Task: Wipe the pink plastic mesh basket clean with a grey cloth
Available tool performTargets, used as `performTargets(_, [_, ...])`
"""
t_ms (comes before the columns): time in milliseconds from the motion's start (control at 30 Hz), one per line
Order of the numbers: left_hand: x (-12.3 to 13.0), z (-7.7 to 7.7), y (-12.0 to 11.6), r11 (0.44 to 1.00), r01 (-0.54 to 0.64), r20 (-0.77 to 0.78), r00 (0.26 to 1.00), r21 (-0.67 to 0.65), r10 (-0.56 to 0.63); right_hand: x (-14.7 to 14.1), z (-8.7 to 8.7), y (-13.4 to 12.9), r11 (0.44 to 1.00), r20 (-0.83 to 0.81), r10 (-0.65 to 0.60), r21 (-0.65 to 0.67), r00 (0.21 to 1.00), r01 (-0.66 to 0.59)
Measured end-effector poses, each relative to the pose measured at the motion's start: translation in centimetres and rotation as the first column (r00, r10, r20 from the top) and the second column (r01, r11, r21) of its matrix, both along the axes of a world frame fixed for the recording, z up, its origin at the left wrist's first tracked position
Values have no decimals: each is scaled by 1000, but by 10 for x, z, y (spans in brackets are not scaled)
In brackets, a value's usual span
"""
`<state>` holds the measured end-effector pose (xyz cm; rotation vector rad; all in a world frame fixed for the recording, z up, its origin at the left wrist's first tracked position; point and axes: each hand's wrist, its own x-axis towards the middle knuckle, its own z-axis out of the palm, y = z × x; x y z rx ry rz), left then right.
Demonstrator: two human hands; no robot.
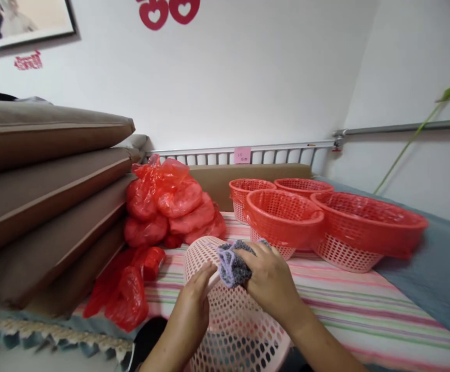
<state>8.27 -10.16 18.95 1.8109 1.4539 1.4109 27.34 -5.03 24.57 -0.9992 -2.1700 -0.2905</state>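
A pale pink perforated plastic basket [244, 323] is tilted close in front of me, its wall full of round holes. My left hand [194, 305] is closed on the basket's edge at its left side. In my right hand [269, 279] is a bunched grey knitted cloth [235, 266] with a lilac edge. The cloth sits over the edge of the basket, just right of my left fingertips. My right palm and some fingertips are hidden behind the hand and cloth.
Several pink baskets lined with red plastic bags [283, 214] stand at the back right. Knotted red plastic bags [170, 201] are piled at the back left, with loose red bags [128, 294] nearer. Stacked brown cushions [54, 181] border the left of the striped sheet [364, 310].
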Motion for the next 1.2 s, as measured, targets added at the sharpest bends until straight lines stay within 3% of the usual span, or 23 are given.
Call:
performTargets(100, [-13,-15,-2,999,-22,-43,999,44,24,9,-11,15,995,-86,-83,-65,993,77])
performTargets(200, [-32,-32,-7,990,-61,-134,988,125,77,24,-36,37,952,-219,-220,-260,951,160])
performTargets(333, [-59,-63,-16,969,-139,-236,954,204,186,37,-90,57,811,-441,-346,-585,828,27])
performTargets(367, [-64,-70,-19,963,-148,-261,943,227,206,37,-100,59,791,-483,-352,-611,802,-21])
performTargets(433, [-73,-76,-23,949,-180,-298,920,259,255,32,-108,59,804,-535,-321,-590,782,-73])
performTargets(533, [-77,-62,-24,945,-189,-359,891,267,279,18,-83,50,886,-479,-189,-459,857,-61])
performTargets(633, [-67,-26,-18,968,-106,-432,880,226,197,-2,-35,30,959,-259,-18,-276,966,-57])
performTargets(700, [-53,1,-12,979,-37,-447,886,199,125,-17,-8,13,981,-80,81,-168,993,-94])
performTargets(767, [-37,24,-8,981,68,-433,901,184,19,-29,8,-1,985,60,137,-113,989,-130])
performTargets(833, [-24,36,-7,978,142,-394,917,153,-71,-35,12,-10,985,123,149,-106,981,-136])
performTargets(933, [-18,31,-9,982,132,-344,936,137,-78,-35,2,-10,981,87,162,-123,983,-151])
performTargets(1067, [-28,4,-15,988,71,-330,944,141,-21,-27,-19,2,971,-86,198,-123,977,-207])
performTargets(1200, [-41,-15,-23,995,-8,-349,936,97,42,-15,-44,20,973,-303,131,-142,944,-181])
